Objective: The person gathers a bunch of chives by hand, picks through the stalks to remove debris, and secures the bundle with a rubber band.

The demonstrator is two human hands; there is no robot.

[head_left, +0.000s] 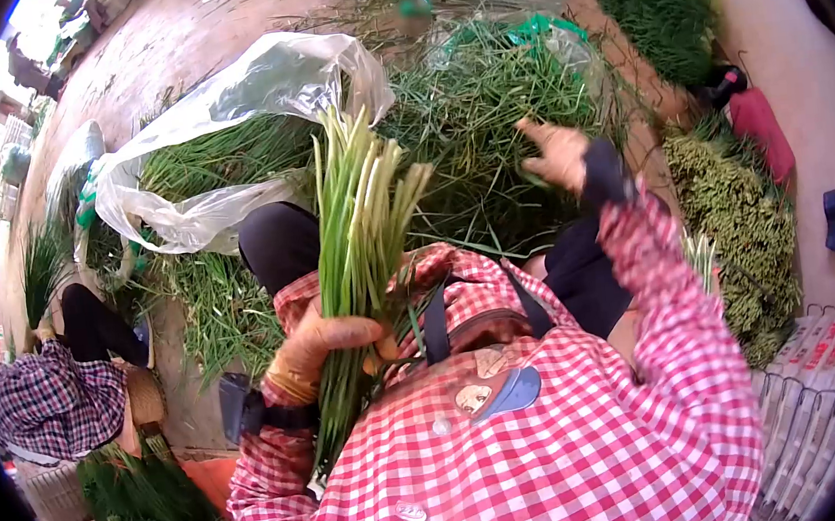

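One green bundle (359, 226) in left hand (320, 345); right hand (556, 155) on pile (482, 94)

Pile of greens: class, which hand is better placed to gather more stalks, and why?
Probably the right. The right hand reaches open over the pile of greens, while the left hand is full, gripping a bundle of stalks.
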